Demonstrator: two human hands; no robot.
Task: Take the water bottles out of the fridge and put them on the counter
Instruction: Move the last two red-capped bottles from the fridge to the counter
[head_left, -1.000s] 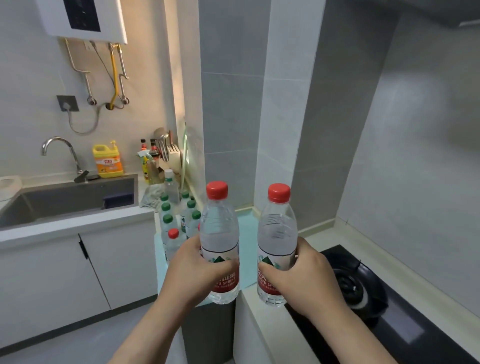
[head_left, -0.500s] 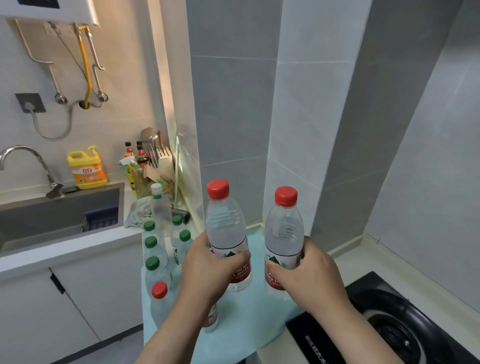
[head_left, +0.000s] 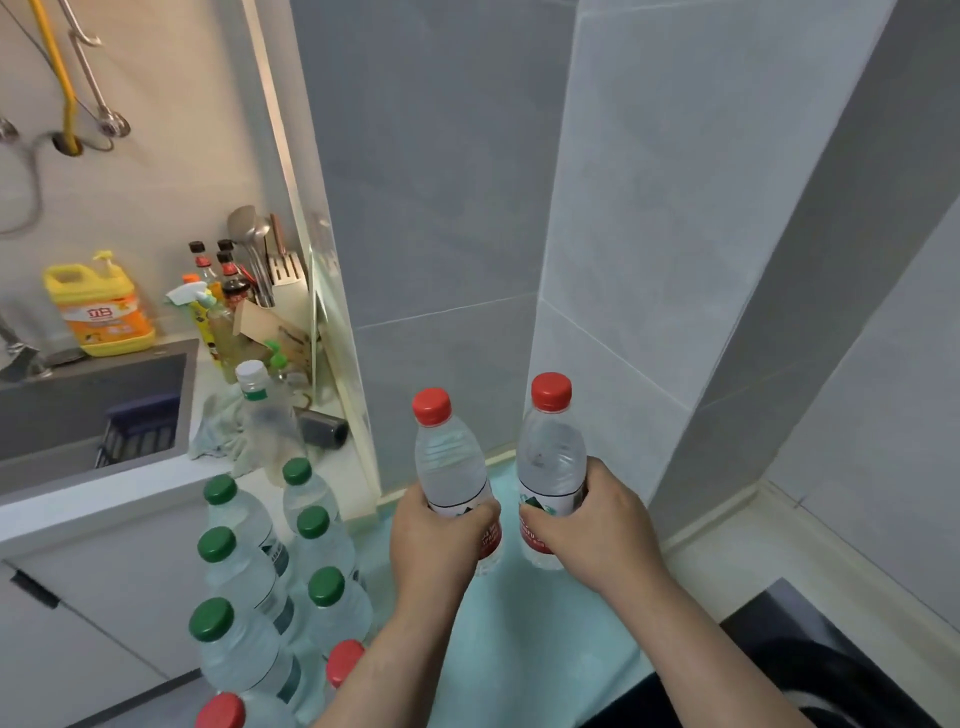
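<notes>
My left hand (head_left: 436, 540) grips the left water bottle (head_left: 451, 460), right hand (head_left: 597, 530) the right water bottle (head_left: 551, 452); I should seat both upright on the worktop (head_left: 550, 634), clear of the green-capped bottles (head_left: 311, 525).

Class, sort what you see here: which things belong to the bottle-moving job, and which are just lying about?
Job: left hand gripping the left red-capped bottle; right hand gripping the right red-capped bottle; green-capped bottles; counter.
Lying about: detergent jug; sink; sauce bottles; knife block; cloth.

Yellow detergent jug (head_left: 98, 306) beside sink (head_left: 93, 410)
</notes>
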